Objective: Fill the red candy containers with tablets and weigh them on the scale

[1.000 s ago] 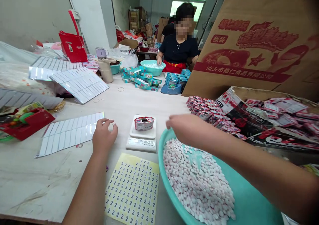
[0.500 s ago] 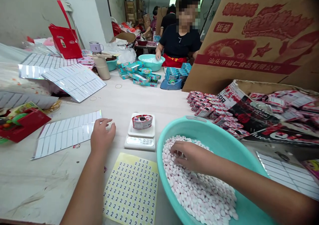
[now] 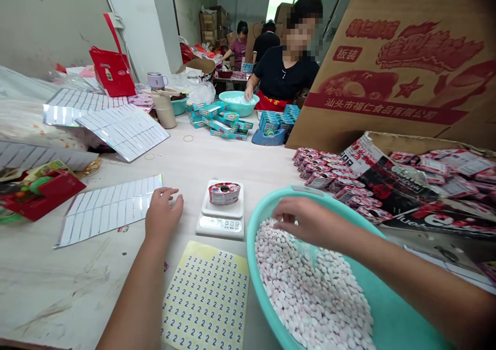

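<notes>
My right hand is raised just over the pale pink-white candies in a large turquoise basin. Its fingers are curled together, and what lies in them, if anything, is hidden. My left hand rests on the table with thumb and fingers loosely apart and nothing between them. It lies at the end of a white sheet with silver strips. Between my hands stands a white kitchen scale, bearing a small oval red-and-white box with a hole in its top.
A yellow sticker sheet printed with 2s lies in front of the scale. Rows of similar boxes stand behind the basin, near a large upright carton. Across the table a person reaches into another turquoise basin.
My right hand has come up from among the candies and now hovers above them. My left hand keeps its place on the table. The view has tilted slightly upward.
</notes>
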Demonstrator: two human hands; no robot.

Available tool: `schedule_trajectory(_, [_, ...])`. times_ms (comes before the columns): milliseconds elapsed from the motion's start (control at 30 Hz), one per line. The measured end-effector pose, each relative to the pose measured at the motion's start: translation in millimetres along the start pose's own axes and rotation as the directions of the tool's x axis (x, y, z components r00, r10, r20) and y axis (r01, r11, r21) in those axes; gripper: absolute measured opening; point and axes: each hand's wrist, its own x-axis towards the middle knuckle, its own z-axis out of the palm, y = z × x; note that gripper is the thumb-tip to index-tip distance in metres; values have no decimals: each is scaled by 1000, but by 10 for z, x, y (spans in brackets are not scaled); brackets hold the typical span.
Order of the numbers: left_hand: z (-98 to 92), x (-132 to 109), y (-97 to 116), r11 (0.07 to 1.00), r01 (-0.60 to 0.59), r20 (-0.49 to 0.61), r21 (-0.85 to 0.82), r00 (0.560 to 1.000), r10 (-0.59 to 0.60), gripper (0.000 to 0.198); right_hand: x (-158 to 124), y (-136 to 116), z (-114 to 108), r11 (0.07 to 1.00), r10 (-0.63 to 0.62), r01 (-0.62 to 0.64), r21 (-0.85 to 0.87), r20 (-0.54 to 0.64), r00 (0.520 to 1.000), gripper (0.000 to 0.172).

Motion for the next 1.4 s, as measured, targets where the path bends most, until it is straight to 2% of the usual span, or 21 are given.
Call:
schedule_trajectory(100, [4,6,-9,1000,1,6,-2,1000,-1,26,360,-92,-232,995,-93,96,13,-134,987,9])
schedule_trajectory(167, [2,9,-14,1000,3,5,1,1000,-3,26,649,-149,-299,988,-149,155,21,-162,975,9])
schedule_trajectory(267, [-1,15,-25,1000,3,2,9,1000,-3,25,1042,-208,-293,985,-172,175,13,-110,979,12])
schedule_trajectory(367, [11,23,-42,1000,-1,2,16,1000,1,24,1300,-248,-237,989,-149,149,22,-27,988,17])
schedule_trajectory(600, [52,37,-92,1000,-6,6,23,1000,6,24,1465,-285,-93,992,-118,113,49,112,987,17])
schedule_trajectory(867, [28,34,-75,1000,-16,14,10,1000,16,27,1473,-233,-80,985,-146,135,110,102,984,25])
schedule_trajectory(1000, [10,27,-62,1000,-15,14,-4,1000,15,29,1292,-291,-227,984,-180,181,2,-23,983,24])
schedule_trajectory(1067, [5,24,-59,1000,-18,14,-14,1000,18,31,1055,-282,-327,976,-211,205,-77,-91,973,22])
schedule_trajectory(1133, [-1,19,-50,1000,-19,16,-22,1000,19,32,732,-207,-393,976,-192,178,-128,-104,976,21])
schedule_trajectory(1233, [-15,7,-19,999,-18,23,-30,1000,18,31,198,14,-338,992,-12,19,-126,56,998,17])
schedule_trajectory(1300, [-28,-2,8,999,-20,22,-36,1000,20,30,-93,182,-195,994,102,-92,-58,193,976,18])
schedule_trajectory(1400, [-37,-11,29,999,-29,16,-44,999,29,29,-314,374,63,984,148,-167,58,249,957,21])
